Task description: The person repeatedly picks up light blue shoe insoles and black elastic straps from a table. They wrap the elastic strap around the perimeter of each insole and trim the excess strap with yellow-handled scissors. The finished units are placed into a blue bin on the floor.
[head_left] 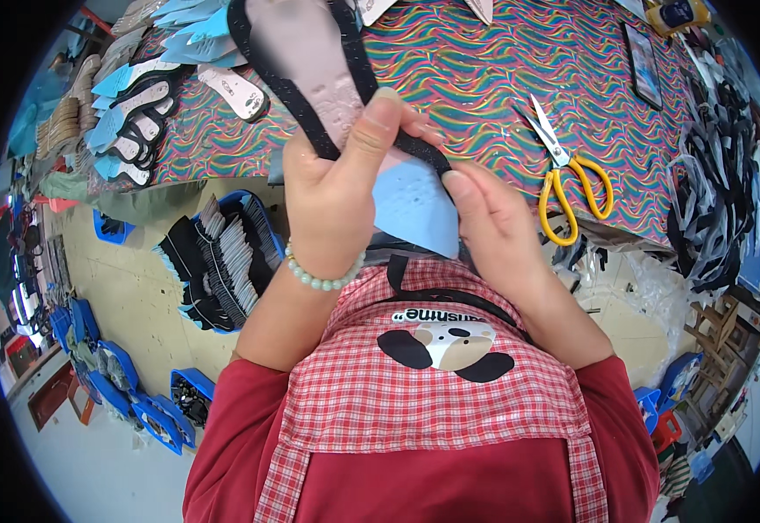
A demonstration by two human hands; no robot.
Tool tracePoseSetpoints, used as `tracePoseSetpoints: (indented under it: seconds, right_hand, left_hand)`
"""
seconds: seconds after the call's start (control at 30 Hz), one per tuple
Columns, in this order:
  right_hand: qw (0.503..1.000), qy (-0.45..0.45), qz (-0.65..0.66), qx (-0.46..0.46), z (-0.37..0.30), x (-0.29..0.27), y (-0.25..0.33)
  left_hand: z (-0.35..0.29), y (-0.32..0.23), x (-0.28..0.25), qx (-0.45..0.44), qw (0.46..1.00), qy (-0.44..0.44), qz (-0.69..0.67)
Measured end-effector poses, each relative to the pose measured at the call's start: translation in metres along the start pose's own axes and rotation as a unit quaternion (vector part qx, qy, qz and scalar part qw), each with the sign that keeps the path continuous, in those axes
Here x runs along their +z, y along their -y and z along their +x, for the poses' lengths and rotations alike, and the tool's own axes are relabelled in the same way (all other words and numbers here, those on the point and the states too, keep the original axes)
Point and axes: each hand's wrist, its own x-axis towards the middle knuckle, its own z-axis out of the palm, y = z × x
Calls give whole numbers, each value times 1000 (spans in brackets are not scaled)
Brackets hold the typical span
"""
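Note:
A pale pink shoe insole (319, 61) with a black strip along its edges and a light blue end (416, 205) is held up over the near edge of the table. My left hand (336, 183) grips it across the middle, thumb on top and fingers beneath. At the right side of the blue end, my right hand (493, 209) pinches the black edging strip (428, 155) between thumb and fingers. Yellow-handled scissors (563, 166) lie on the table to the right, blades parted and pointing away. Another pale insole (233, 91) rests on the table to the left.
Stacked insoles with blue ends (131, 122) crowd the table's left side. A blue bin (262, 231) full of black and grey pieces stands below. Black strips (715, 166) hang at the right, near a phone-like dark device (642, 65). The table has a colourful wavy cloth (476, 78).

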Motion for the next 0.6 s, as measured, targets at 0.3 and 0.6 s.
tracePoseSetpoints:
  seconds: [0.3,0.6]
  right_hand:
    - [972,143,-149,-114,38,-14,12]
    - [967,80,-196,-145,8,-2,-7]
  left_hand:
    - [8,-3,-11,11,992,75,100]
    - [20,5,-46,-99,976,183,57]
